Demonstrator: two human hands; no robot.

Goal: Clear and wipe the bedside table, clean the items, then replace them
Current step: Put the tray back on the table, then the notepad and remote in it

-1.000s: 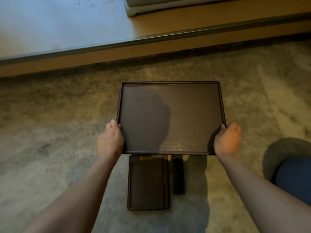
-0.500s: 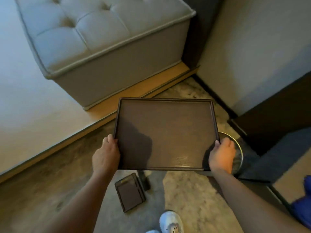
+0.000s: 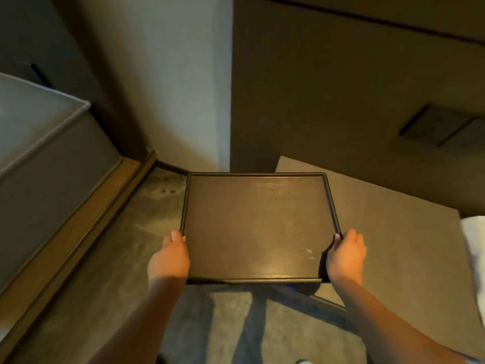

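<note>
A dark rectangular tray (image 3: 258,227) with a low raised rim is held level in front of me, nothing lying in it. My left hand (image 3: 169,258) grips its near left corner and my right hand (image 3: 345,254) grips its near right corner. The tray hangs over the left edge of the grey bedside table top (image 3: 399,248), partly above the carpet. Which parts of the table lie under the tray is hidden.
A grey upholstered ottoman (image 3: 44,158) on a wooden platform (image 3: 78,227) stands at the left. A brown wall panel (image 3: 341,88) with a switch plate (image 3: 437,126) rises behind the table. White cloth (image 3: 475,240) shows at the right edge. Patterned carpet (image 3: 126,271) covers the floor.
I have turned right with the tray still in both hands. The ottoman slid to the left, the small tray and remote on the floor left view, and the bedside table came under the tray.
</note>
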